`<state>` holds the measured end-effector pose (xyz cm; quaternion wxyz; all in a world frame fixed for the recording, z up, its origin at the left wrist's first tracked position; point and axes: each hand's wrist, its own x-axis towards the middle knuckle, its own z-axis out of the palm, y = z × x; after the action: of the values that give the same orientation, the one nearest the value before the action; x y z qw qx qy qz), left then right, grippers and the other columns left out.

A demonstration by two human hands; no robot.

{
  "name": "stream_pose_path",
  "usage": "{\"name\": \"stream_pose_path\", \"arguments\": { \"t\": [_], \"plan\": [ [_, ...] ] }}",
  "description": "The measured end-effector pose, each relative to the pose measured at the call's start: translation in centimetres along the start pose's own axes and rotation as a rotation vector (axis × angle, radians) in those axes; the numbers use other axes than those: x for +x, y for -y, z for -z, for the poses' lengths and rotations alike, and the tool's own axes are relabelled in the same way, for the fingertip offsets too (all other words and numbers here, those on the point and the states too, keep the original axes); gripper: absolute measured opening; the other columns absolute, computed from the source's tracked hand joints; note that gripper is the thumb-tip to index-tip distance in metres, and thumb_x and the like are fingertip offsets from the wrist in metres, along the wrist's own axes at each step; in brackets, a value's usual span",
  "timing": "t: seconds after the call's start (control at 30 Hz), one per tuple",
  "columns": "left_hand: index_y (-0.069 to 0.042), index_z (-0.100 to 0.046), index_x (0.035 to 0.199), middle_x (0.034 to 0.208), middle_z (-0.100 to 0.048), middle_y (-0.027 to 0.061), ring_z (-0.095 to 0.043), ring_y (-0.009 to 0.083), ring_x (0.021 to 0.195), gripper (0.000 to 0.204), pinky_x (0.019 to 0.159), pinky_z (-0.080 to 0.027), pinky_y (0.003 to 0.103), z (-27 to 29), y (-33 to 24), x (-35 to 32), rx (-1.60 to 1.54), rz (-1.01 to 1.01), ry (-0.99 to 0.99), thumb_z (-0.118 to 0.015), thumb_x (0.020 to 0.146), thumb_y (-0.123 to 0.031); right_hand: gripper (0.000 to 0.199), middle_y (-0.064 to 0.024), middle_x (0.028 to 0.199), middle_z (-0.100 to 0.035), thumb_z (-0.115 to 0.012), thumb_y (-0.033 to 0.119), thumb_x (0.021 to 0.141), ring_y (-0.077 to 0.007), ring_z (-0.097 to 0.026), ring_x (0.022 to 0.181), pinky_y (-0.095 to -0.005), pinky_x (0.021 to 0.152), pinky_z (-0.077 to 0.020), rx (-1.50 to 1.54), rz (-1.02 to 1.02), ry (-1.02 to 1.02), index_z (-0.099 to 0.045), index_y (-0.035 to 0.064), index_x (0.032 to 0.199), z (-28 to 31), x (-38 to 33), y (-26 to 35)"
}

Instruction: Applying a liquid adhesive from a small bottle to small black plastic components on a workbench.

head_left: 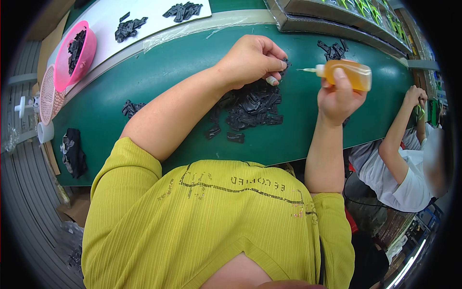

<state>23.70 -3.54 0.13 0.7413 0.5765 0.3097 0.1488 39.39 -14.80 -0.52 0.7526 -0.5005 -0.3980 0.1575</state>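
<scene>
In the head view, my left hand (pixel 251 60) is above the green surface (pixel 298 115), and its thumb and fingers are pinching a small black plastic piece (pixel 287 63), which is partly hidden by the fingertips. One finger of this hand has a white wrapping (pixel 272 81) near its tip. Just under it, on the surface, lies a loose pile of black plastic pieces (pixel 255 107), some of them spread toward my body. My right hand (pixel 341 98) is closed around a squeeze bottle (pixel 353 75) with amber liquid; the bottle is lying almost level in the grip, and its thin pale nozzle (pixel 310 70) points to the left hand, near the pinched piece but apart from it. Beyond the bottle there is a smaller black heap (pixel 332 49), near the metal trays (pixel 308 23) with green items. Beside my left arm is another small heap (pixel 131 109). Farther to the left, a white board (pixel 159 21) carries two more heaps, and near it are a pink basin (pixel 89 50) containing black pieces, a pink perforated basket (pixel 48 103), a white roll (pixel 45 132) and a dark cloth (pixel 72 153). At the right, a person in a white shirt (pixel 399 180) holds their hands together around something green.
</scene>
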Motion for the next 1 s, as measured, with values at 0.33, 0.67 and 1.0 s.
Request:
{"name": "stream_pose_path", "arguments": {
  "t": [0.33, 0.67, 1.0],
  "plan": [
    [0.002, -0.062, 0.1, 0.079, -0.064, 0.0079, -0.063, 0.0124, 0.066, 0.021, 0.063, -0.054, 0.025, -3.9, -1.3, -0.9, 0.476, -0.087, 0.034, -0.064, 0.081, -0.006, 0.018, -0.0077, 0.071, -0.055, -0.057, 0.018, 0.074, -0.0164, -0.044, 0.054, -0.0266, 0.048, -0.0327, 0.769, -0.051, -0.268, -0.055, 0.0036, 0.085, 8.3, 1.3, 5.9],
    [-0.002, -0.063, 0.1, 0.091, -0.065, 0.0104, -0.064, 0.0164, 0.076, 0.023, 0.065, -0.053, 0.028, -9.5, 1.2, 2.6, 0.741, -0.289, 0.106, -0.063, 0.082, -0.015, 0.023, -0.0089, 0.07, -0.054, -0.059, 0.018, 0.073, -0.0161, -0.042, 0.053, -0.0271, 0.047, -0.0302, 0.72, -0.049, -0.326, -0.057, -0.0006, 0.086, 10.2, -2.0, 7.3],
    [-0.001, -0.064, 0.083, 0.077, -0.062, 0.0094, -0.06, 0.02, 0.068, 0.018, 0.062, -0.048, 0.032, -0.1, -3.1, -8.3, 1.176, -0.123, 0.227, -0.07, 0.073, -0.014, 0.026, -0.013, 0.081, -0.057, -0.06, 0.016, 0.071, -0.0161, -0.046, 0.058, -0.0279, 0.051, -0.0331, 0.748, -0.134, -0.24, -0.054, -0.0001, 0.091, 12.0, -2.7, 6.3]
  ]
}}
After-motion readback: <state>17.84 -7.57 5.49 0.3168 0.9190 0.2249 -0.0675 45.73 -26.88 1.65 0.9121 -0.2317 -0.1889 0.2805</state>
